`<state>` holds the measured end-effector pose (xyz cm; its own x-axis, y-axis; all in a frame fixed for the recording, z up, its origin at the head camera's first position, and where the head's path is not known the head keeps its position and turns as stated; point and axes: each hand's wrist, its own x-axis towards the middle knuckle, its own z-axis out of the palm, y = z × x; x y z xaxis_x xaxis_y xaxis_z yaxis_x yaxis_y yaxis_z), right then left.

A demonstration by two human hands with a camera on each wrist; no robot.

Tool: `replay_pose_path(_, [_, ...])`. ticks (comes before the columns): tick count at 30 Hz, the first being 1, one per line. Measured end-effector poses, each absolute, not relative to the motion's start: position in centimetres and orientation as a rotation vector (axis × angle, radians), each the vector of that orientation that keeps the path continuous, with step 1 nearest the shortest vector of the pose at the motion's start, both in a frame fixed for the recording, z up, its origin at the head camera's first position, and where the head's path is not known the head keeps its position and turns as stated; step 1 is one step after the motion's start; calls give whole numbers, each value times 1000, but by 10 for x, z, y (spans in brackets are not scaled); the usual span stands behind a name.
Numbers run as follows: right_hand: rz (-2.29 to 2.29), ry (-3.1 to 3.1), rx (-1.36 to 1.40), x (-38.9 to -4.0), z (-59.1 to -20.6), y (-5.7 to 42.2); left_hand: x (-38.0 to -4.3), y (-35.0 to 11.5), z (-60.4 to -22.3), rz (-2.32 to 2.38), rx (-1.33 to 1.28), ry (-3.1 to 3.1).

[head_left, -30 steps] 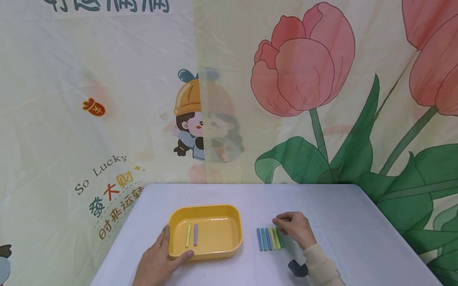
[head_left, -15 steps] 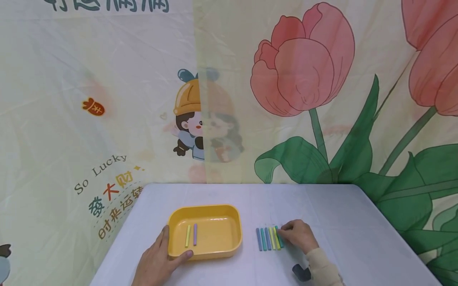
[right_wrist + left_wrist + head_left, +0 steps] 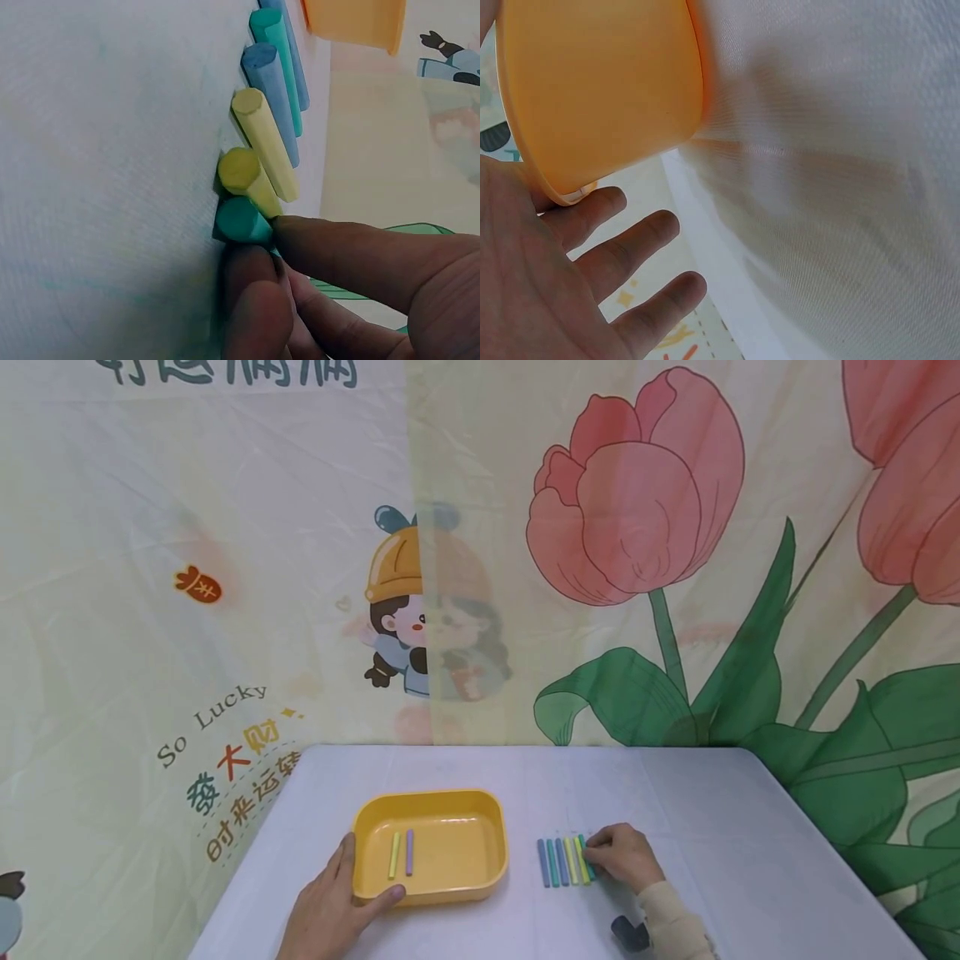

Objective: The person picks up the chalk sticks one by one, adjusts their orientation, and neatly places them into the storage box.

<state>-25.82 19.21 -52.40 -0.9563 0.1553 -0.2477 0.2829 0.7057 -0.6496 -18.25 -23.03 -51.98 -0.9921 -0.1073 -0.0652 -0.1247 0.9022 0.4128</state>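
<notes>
My left hand [image 3: 322, 902] holds the yellow tray [image 3: 491, 885] at its near left corner, thumb over the front rim and fingers along the left side. In the left wrist view three fingers stretch out beside the tray's wall. Inside the tray lie a yellow chalk stick [image 3: 393, 856] and a purple one [image 3: 409, 853]. Right of it, several chalk sticks form a row on the table. My right hand [image 3: 626, 857] pinches the green chalk [image 3: 241, 220] at the row's right end between thumb and fingers; the fingers partly hide it. A yellow-green chalk [image 3: 240, 171] lies close beside it.
Further along the row are a pale yellow chalk [image 3: 262, 142], blue chalk [image 3: 268, 97] and teal chalk [image 3: 277, 45]. A dark curved object [image 3: 628, 933] is beside the right sleeve. Behind the white table [image 3: 600, 777] hangs a printed cloth [image 3: 480, 460].
My right hand has come down from above the row to its right end, and its fingers have closed on the green chalk. The left hand and tray stay in place.
</notes>
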Motion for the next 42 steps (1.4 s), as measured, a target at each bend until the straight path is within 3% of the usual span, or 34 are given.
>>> replay_pose_path(16, [-900,2863,397,-261,-518,175,-182,-231,-520,666,-172,3029])
replay_pose_path(42, [-974,2850,409,-264,-522,180,-182,-231,-520,678,-175,3020])
